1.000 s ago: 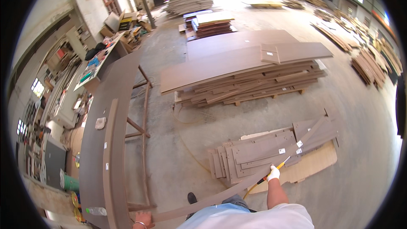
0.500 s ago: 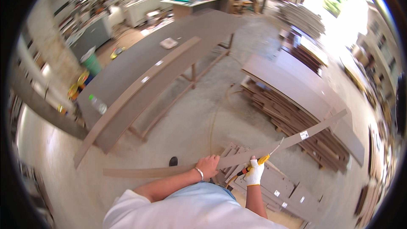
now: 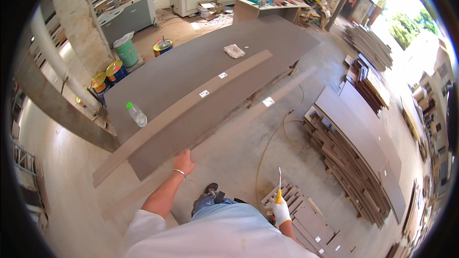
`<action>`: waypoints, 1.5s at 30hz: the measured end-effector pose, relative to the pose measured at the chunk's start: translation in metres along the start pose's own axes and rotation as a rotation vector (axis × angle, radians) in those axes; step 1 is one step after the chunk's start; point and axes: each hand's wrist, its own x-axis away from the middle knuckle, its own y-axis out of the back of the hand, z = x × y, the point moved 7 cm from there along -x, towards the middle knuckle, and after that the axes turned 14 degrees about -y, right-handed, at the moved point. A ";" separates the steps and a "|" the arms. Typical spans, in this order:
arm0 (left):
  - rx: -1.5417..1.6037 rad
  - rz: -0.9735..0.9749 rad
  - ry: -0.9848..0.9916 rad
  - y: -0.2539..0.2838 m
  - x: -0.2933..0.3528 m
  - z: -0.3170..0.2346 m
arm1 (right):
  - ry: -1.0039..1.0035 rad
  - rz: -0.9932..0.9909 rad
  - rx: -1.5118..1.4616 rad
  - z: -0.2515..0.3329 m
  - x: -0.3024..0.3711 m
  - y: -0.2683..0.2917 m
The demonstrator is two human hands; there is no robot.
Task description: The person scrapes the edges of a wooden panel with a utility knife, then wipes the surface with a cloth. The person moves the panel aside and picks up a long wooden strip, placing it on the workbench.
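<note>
My left hand (image 3: 185,163) is closed on a long narrow brown board (image 3: 241,123). Blurred by motion, the board runs from lower left to upper right beside the near edge of a large brown tabletop (image 3: 167,81) and bears a white label. In a white fingerless-looking glove, my right hand (image 3: 281,211) grips a yellow air blow gun (image 3: 279,197), its thin metal nozzle pointing up and away from the board. Another long labelled board (image 3: 177,110) lies along the tabletop.
On the tabletop lie a plastic bottle (image 3: 137,115) with a green cap and a crumpled cloth (image 3: 234,51). Stacked panels (image 3: 356,114) stand to the right, and smaller pieces (image 3: 306,220) below my right hand. A hose (image 3: 267,148) crosses the floor.
The board in my left hand has swung left, from in front of my body toward the tabletop. My right hand has come off the board, with the blow gun now upright.
</note>
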 end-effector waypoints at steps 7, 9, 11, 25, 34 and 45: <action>-0.062 0.044 0.132 -0.009 -0.072 0.130 | 0.054 -0.215 -0.082 -0.025 -0.019 -0.043; -0.053 -0.007 0.155 -0.006 -0.088 0.152 | -0.136 -0.259 -0.123 -0.020 0.020 -0.042; -0.119 -0.062 0.061 -0.010 -0.109 0.175 | -0.129 -0.322 -0.171 -0.068 0.000 -0.014; -0.467 -0.115 0.165 -0.059 -0.138 0.056 | -0.383 -0.684 -0.526 -0.275 0.101 0.036; -0.156 0.895 -0.820 -0.350 0.096 -0.284 | -0.407 -0.486 -0.576 -0.386 0.055 0.102; -0.521 0.791 -1.500 -0.579 0.317 -0.668 | -0.512 -0.406 -0.854 -0.536 0.040 0.125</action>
